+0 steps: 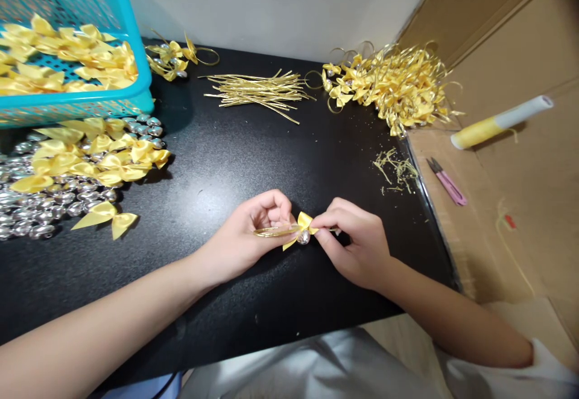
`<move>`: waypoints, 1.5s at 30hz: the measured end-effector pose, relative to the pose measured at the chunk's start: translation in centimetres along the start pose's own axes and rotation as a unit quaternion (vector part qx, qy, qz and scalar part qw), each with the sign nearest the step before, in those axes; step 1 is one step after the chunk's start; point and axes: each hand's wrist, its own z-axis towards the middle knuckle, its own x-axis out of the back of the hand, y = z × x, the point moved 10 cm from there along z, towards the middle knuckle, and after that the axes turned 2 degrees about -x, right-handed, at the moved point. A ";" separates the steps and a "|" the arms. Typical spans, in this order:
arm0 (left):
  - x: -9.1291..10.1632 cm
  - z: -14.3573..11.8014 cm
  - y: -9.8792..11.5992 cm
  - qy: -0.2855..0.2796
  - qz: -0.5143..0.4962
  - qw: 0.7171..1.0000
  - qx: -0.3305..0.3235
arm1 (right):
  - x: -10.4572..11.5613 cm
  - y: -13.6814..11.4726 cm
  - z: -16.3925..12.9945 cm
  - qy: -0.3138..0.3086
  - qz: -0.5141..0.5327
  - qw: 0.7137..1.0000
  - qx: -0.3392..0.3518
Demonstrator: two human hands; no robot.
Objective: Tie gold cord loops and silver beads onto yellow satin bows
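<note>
Pinching a small yellow ribbon bow [302, 225] between them at lower centre of the frame, the left hand [246, 236] grips its gold tie [274, 231] while the right hand [355, 242] grasps the bow's other side above the black desk [226, 163]. More bows lie over silver beads [40, 206] at left, below a blue basket [90, 103] at upper left.
</note>
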 end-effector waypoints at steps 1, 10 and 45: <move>0.1 0.0 0.0 0.001 0.001 1.000 -0.001 | 0.0 0.0 0.0 0.000 0.000 1.000 -0.001; 0.2 0.1 0.0 0.002 -0.024 1.000 -0.012 | 1.1 -0.3 0.6 -0.004 -0.005 1.000 0.016; -0.3 -0.1 0.2 -0.026 0.012 1.000 -0.013 | 0.3 -1.0 0.1 -0.064 -0.078 0.990 0.096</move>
